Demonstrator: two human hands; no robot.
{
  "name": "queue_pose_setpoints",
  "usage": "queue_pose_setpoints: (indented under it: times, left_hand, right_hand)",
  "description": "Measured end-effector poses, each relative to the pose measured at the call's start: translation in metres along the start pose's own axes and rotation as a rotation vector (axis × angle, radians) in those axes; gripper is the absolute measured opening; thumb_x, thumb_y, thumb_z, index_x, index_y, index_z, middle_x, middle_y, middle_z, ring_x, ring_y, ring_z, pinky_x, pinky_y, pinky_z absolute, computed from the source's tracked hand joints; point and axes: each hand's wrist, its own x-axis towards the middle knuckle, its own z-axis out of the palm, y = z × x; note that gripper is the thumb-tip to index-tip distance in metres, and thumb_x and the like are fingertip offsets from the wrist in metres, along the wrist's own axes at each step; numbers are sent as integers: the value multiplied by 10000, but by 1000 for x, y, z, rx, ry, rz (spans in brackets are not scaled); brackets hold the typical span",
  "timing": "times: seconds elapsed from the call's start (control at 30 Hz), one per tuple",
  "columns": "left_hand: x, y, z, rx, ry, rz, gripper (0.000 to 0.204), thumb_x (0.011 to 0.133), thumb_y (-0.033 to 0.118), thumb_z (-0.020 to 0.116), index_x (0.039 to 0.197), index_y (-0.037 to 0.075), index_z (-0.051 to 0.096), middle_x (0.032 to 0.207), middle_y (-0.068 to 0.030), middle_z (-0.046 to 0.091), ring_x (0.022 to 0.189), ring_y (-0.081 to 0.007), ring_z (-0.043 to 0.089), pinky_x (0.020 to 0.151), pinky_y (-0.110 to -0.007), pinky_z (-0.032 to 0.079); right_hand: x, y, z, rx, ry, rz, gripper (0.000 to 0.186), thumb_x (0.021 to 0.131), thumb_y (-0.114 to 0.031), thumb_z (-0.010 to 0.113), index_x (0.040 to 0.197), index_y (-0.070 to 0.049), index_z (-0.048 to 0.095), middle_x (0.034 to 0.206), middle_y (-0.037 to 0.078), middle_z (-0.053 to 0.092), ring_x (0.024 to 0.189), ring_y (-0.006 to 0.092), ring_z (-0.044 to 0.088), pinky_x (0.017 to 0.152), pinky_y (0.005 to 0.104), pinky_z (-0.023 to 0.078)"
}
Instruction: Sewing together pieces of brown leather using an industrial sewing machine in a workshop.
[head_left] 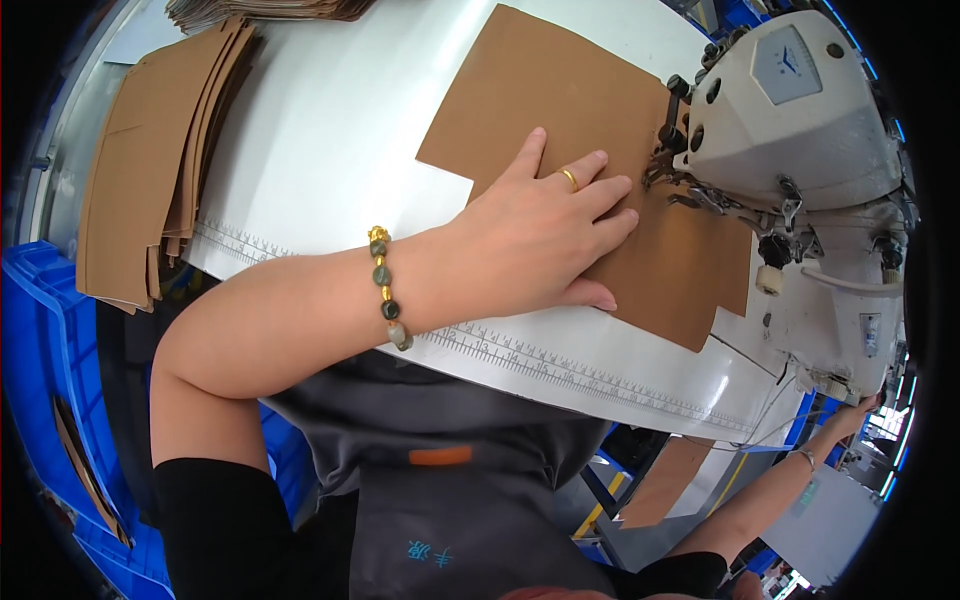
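Left hand [555,230] flat, fingers spread on panel [555,95]; right hand [848,420] at machine's [800,150] lower end, grip cannot be told; step looks like positioning panel at needle area; next move likely calls for light, even pressure while guiding; panel under left hand, brown, smooth, flat, corners notched; similar stack [150,150] beyond left forearm.

The left arm [270,325] bends sharply at the elbow, its forearm running toward the sewing machine [800,140]. The left hand [545,235] lies palm down, left of the machine, fingers [605,193] spread toward it, thumb [590,293] held apart. The right arm [745,510] extends nearly straight to the machine's near end, where the right hand [858,410] appears too small to read its grip.
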Motion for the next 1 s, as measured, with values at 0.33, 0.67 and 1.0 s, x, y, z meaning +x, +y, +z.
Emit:
queue_pose_setpoints:
  times: [0.33,0.67,1.0]
  left_hand:
    - [0,1,1,12,-9,-13,694,863,583,653,1355,99,581,1428,-96,520,1389,-299,448,1105,-616,341]
    - [2,1,-2,-19,-29,-18,691,852,552,688,1364,103,575,1454,-89,503,1404,-303,430,1116,-624,327]
    - [2,2,-5,-20,-55,-22,694,851,509,711,1389,97,561,1477,-93,487,1416,-311,410,1116,-629,316]
  right_hand:
    - [-13,11,10,74,-24,104,581,1023,-520,448,1194,-7,662,930,102,680,635,168,573,503,324,401]
    - [-37,16,28,6,68,-72,587,1037,-463,424,1204,67,614,1084,165,681,889,253,684,730,384,568]
    - [-63,-13,39,354,162,68,596,1019,-453,469,1243,80,616,1200,210,659,990,324,689,805,447,607]
